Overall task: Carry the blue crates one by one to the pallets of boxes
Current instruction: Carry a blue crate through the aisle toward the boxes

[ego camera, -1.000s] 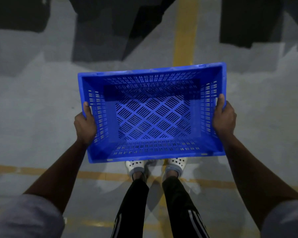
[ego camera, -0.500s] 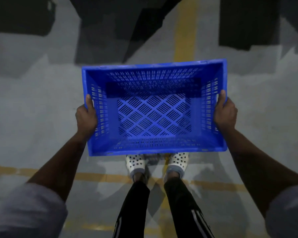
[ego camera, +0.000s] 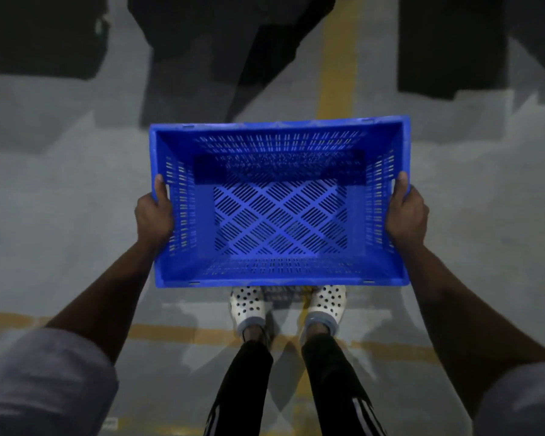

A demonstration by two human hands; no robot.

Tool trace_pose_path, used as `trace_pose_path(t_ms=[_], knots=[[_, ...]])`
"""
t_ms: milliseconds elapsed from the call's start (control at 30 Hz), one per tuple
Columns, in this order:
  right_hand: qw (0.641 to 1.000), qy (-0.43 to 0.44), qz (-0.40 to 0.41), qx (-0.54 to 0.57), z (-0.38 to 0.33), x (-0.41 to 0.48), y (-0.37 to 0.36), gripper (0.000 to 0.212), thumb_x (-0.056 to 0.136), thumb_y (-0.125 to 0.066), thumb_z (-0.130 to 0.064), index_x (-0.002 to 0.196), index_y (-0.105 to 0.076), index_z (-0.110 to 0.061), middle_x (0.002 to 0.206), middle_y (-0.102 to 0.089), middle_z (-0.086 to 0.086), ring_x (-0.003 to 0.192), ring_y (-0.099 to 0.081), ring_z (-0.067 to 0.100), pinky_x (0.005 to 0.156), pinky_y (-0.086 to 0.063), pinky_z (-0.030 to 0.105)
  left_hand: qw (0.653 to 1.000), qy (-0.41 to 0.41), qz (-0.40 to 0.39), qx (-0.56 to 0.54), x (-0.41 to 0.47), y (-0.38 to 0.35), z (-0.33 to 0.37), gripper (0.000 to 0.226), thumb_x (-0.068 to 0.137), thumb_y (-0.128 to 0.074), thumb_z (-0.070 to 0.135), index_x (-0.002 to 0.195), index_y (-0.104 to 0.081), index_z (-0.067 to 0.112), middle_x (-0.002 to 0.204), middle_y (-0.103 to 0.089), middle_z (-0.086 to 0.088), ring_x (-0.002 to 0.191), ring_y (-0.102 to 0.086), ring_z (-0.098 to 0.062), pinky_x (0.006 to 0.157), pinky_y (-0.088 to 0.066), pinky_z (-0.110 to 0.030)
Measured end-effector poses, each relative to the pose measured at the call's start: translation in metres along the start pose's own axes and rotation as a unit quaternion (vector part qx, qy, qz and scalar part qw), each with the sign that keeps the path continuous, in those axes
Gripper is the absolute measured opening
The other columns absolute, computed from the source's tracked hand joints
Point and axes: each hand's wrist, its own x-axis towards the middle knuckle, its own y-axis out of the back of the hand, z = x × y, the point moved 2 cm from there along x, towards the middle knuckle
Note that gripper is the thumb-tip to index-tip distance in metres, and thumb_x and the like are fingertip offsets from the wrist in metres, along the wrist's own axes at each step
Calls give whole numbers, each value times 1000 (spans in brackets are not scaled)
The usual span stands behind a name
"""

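Mid-carry — both hands, left hand [ego camera: 154,217] and right hand [ego camera: 407,215], grip the sides of an empty blue crate [ego camera: 279,202] above the floor [ego camera: 60,199]; no pallets in sight — delivery remains.

You wear grey short sleeves [ego camera: 44,382], black trousers [ego camera: 243,388] with white side stripes [ego camera: 363,408], and white clogs [ego camera: 247,305] dotted with holes.

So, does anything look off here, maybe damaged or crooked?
Nothing stands out. The crate is empty, looks intact and sits roughly level, with the left hand and right hand gripping its short sides.
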Motion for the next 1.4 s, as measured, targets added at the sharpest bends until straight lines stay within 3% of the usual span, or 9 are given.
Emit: trace_pose_path(t_ms=[300, 500, 633, 733, 800, 933, 1100, 1267, 1400], knots=[[998, 44, -46, 28, 10, 4, 0, 76, 108, -19, -81, 104, -65, -21, 112, -74, 19, 106, -68, 38, 84, -41, 38, 1000, 12, -5, -27, -13, 0, -16, 101, 104, -31, 95, 78, -61, 3, 82, -74, -17, 81, -73, -40, 83, -61, -62], [996, 46, -58, 46, 14, 3, -1, 74, 109, -20, -81, 94, -59, -19, 94, -71, 8, 95, -68, 35, 87, -51, 47, 999, -2, -24, -46, -10, 2, -18, 101, 104, -31, 94, 76, -63, 3, 77, -73, -16, 79, -74, -38, 85, -61, -61], [996, 77, -29, 33, 28, -7, 3, 67, 112, -22, -74, 104, -59, -18, 108, -63, 16, 110, -57, 29, 102, -46, 48, 995, -5, -65, -78, -11, 8, -19, 99, 105, -31, 94, 88, -65, 3, 84, -72, -25, 80, -74, -38, 86, -62, -55], [998, 56, -16, 5, 46, -35, 5, 64, 114, -30, -66, 129, -60, -11, 123, -60, 20, 124, -53, 34, 108, -40, 43, 996, 1, -56, -68, -32, 15, -31, 89, 108, -21, 90, 121, -72, 18, 119, -80, -9, 111, -75, -34, 104, -58, -53], [998, 58, -17, -15, 52, -55, 8, 60, 116, -31, -64, 134, -58, -15, 123, -62, 15, 121, -58, 37, 103, -49, 51, 990, 56, -77, -104, -46, 14, -56, 91, 102, -23, 97, 134, -73, 28, 133, -79, -4, 123, -75, -33, 114, -56, -59], [996, 54, -15, -64, 49, -58, 21, 54, 116, -36, -61, 133, -62, -17, 125, -67, 13, 116, -65, 38, 92, -51, 47, 974, 128, -106, -156, -38, -3, -87, 90, 90, -32, 108, 139, -73, 44, 136, -80, -2, 123, -78, -33, 113, -59, -63], [998, 10, 39, -57, 48, -61, 15, 59, 114, -37, -58, 129, -67, -10, 123, -66, 20, 117, -63, 44, 92, -51, 51, 979, 67, -128, -143, -48, 9, -47, 87, 101, -28, 98, 148, -67, 35, 140, -78, -1, 124, -77, -28, 113, -60, -59], [998, -3, 4, -59, 51, -63, 18, 54, 116, -39, -59, 135, -66, -16, 130, -65, 13, 121, -63, 37, 91, -44, 41, 972, 40, -166, -161, -49, 16, -41, 83, 103, -29, 96, 145, -68, 36, 136, -80, -2, 119, -81, -28, 105, -63, -57], [996, -21, -40, -80, 49, -60, 27, 65, 113, -36, -68, 148, -63, -20, 137, -64, 17, 130, -61, 42, 104, -50, 55, 967, 31, -209, -143, -45, 23, -49, 81, 105, -32, 94, 150, -66, 36, 141, -78, -3, 126, -78, -33, 106, -62, -62]])
